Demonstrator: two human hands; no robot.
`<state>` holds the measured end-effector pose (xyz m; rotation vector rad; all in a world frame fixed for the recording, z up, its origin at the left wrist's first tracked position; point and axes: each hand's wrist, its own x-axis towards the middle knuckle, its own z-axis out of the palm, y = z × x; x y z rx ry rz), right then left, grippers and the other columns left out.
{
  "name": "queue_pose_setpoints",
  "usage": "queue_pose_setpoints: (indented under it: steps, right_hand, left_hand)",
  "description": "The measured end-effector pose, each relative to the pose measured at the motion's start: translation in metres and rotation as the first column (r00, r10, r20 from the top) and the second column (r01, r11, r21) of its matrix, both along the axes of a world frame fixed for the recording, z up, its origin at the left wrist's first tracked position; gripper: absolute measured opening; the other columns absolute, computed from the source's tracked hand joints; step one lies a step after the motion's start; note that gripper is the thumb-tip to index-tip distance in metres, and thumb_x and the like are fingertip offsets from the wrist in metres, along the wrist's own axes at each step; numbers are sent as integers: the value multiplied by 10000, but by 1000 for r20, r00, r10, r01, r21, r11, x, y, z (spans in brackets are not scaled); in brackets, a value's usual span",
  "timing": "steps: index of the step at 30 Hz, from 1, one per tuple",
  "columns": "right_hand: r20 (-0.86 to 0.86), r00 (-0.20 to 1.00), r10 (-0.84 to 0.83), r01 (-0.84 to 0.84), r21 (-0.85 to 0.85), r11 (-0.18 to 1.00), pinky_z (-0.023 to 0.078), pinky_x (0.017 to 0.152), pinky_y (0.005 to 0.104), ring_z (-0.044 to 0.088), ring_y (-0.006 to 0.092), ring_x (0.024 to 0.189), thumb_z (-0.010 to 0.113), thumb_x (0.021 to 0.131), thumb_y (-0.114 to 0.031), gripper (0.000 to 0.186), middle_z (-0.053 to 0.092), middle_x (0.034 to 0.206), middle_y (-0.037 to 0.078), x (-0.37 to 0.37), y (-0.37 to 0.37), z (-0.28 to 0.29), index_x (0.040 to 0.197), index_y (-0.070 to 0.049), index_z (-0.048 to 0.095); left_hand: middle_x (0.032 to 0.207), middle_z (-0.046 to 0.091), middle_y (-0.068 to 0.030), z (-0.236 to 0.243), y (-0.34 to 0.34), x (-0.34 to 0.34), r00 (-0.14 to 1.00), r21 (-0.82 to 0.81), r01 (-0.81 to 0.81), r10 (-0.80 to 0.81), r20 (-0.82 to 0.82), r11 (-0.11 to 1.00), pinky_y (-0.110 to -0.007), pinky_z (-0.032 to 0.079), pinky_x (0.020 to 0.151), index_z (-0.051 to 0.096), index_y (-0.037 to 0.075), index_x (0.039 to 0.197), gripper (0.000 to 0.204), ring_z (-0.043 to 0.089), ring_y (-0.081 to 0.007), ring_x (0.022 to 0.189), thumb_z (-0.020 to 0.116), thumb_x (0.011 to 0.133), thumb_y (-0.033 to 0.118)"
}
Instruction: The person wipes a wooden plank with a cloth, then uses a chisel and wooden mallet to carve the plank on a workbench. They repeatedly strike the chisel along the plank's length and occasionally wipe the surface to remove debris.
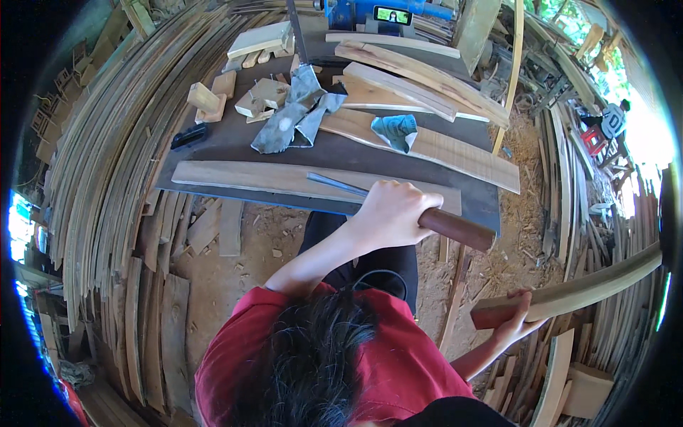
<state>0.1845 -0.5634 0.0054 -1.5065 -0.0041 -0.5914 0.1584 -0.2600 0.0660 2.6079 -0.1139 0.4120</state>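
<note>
My left hand (396, 215) is closed around a chisel over the near edge of the work table (235, 151). Its narrow metal blade points left, and its thick brown wooden handle (459, 229) sticks out to the right. Below the blade, a long pale board (249, 174) lies along the table's near edge. Down at my right side, my right hand (518, 322) grips the end of a thick, slightly curved wooden beam (576, 295). The beam's far end runs out to the right rim of the view.
Crumpled grey sandpaper (302, 114), a smaller bluish sheet (395, 133), a black tool (189, 136) and several wood pieces lie on the table. A phone (392, 15) stands at the back. Stacked planks (107, 178) flank both sides. A person (613, 121) is far right.
</note>
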Motion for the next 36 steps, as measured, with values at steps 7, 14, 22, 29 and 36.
queue_pose_setpoints:
  steps: [7, 14, 22, 29, 36]
  right_hand:
    - [-18, 914, 406, -401, -202, 893, 528, 656, 360, 583, 183, 708, 724, 678, -63, 616, 588, 853, 106, -27, 57, -39, 1217, 14, 435]
    - [-165, 912, 376, -368, 77, 927, 515, 710, 359, 584, 199, 803, 731, 724, -26, 754, 573, 930, 140, -24, 50, -46, 1314, -24, 262]
    - [-231, 809, 541, -588, -306, 749, 496, 660, 352, 600, 185, 774, 753, 664, -55, 566, 600, 848, 109, -36, 79, -42, 1134, 4, 443]
    - [-132, 839, 528, -543, -143, 828, 500, 705, 321, 599, 183, 778, 744, 680, -46, 563, 593, 865, 100, -39, 94, -48, 1139, -11, 420]
    - [-119, 864, 488, -502, -252, 827, 494, 609, 326, 598, 182, 673, 772, 658, -143, 603, 608, 781, 102, -35, 106, -32, 1140, 1, 439]
  left_hand:
    - [637, 622, -84, -3, 13, 8, 996, 4, -89, 89, -2, 996, -411, 486, 610, 618, 154, 744, 220, 638, -300, 669, 706, 665, 340]
    - [653, 630, -77, -1, 43, -5, 987, 4, -163, 163, 17, 987, -404, 484, 613, 631, 148, 731, 262, 633, -299, 674, 734, 661, 379]
    - [624, 607, -61, -10, 63, -16, 968, 33, -202, 194, 160, 979, -382, 474, 578, 624, 159, 709, 214, 622, -280, 652, 742, 601, 301]
    - [587, 581, -56, -10, 70, -31, 952, 96, -220, 192, 238, 971, -381, 468, 561, 589, 160, 678, 152, 610, -270, 610, 695, 582, 211]
    - [560, 569, -58, -11, 99, -46, 940, 138, -320, 295, 172, 937, -387, 472, 568, 607, 170, 693, 152, 603, -272, 591, 678, 560, 189]
